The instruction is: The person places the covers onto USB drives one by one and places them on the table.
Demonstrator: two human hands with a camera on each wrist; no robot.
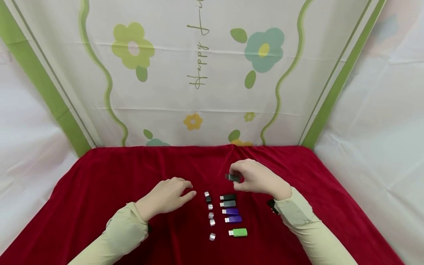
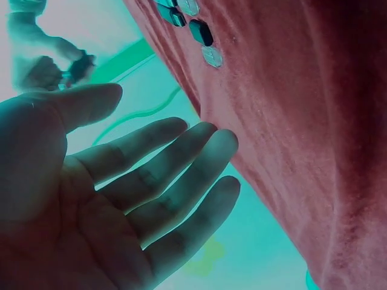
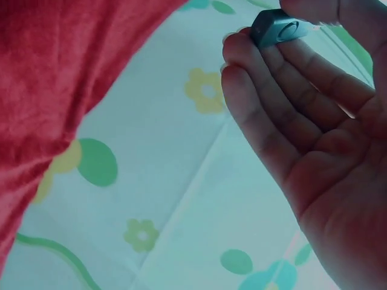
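Observation:
A dark grey USB stick (image 1: 233,178) is pinched between thumb and fingers of my right hand (image 1: 256,178), raised over the far side of the row of sticks, metal plug pointing left. The right wrist view shows the same USB stick (image 3: 275,29) at the fingertips. My left hand (image 1: 167,195) hovers with relaxed fingers and an empty palm, left of the caps. Between the hands lie a black USB stick (image 1: 228,197), a grey one (image 1: 228,204), two purple-blue ones (image 1: 233,211) and a green one (image 1: 239,232), plugs facing left.
A column of clear caps (image 1: 212,222), with one black cap (image 1: 208,199) among them, lies left of the sticks. Red cloth (image 1: 179,243) covers the table. A flowered white sheet (image 1: 218,99) hangs behind, with white sheets at both sides.

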